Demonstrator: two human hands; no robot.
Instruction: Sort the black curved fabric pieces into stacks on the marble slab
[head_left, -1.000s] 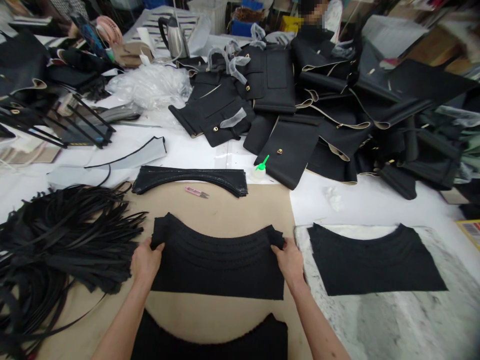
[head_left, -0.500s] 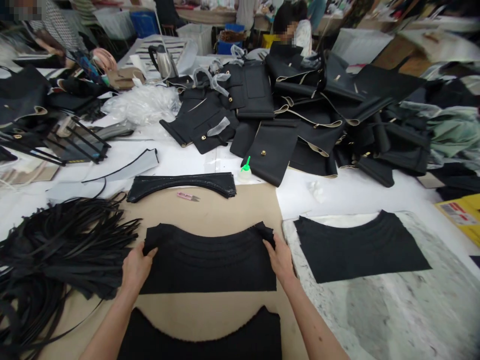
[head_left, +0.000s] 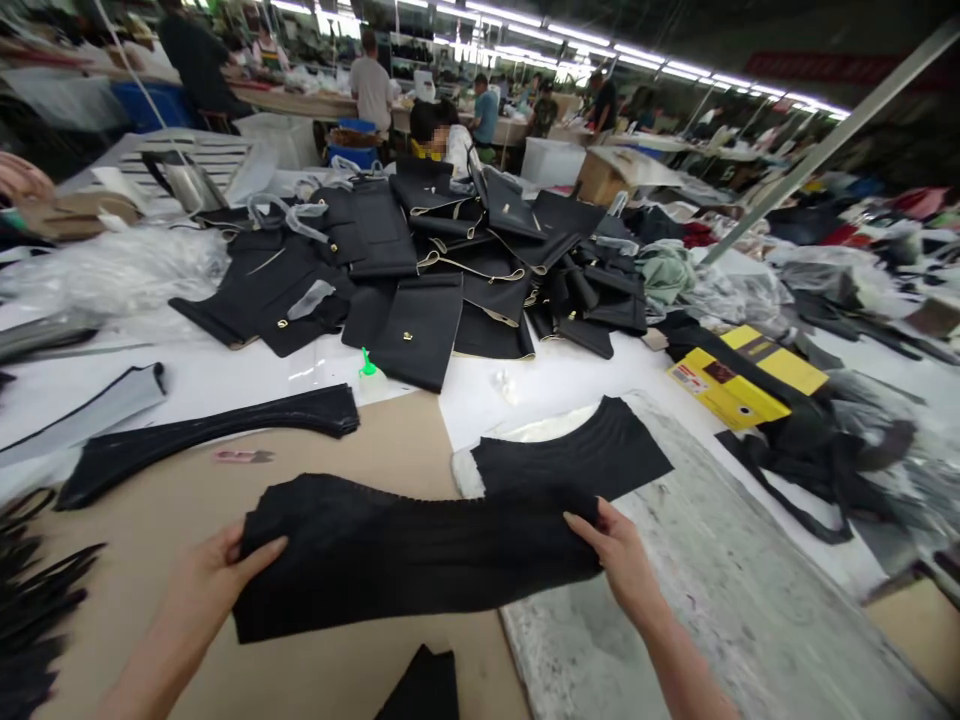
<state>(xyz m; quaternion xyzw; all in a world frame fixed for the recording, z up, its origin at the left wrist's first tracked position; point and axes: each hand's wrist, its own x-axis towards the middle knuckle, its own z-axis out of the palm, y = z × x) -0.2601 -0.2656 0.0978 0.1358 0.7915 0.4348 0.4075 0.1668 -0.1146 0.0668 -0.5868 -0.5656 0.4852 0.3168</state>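
Note:
Between my hands a black fabric panel (head_left: 420, 555) with a curved upper edge is stretched, its right part over the marbled grey-white slab. My left hand (head_left: 225, 575) pinches its left end, thumb on top. At the other end my right hand (head_left: 619, 545) grips the panel in the same way. Just beyond it, a similar black piece (head_left: 577, 450) lies on the slab (head_left: 675, 560). Part of another black piece (head_left: 424, 690) shows at the bottom edge, on the tan board (head_left: 300, 670).
Pink thread snips (head_left: 244, 456) and a stack of curved black strips (head_left: 217, 425) lie behind. A green-tipped bottle (head_left: 367, 368) stands near a heap of black bag parts (head_left: 405, 320). Black straps (head_left: 37, 600) are at left, a yellow box (head_left: 731, 385) at right. People sit and stand further back.
Both hands have lifted the black panel off the tan board and carried it rightward, partly over the slab. The camera view has turned right and tilted up.

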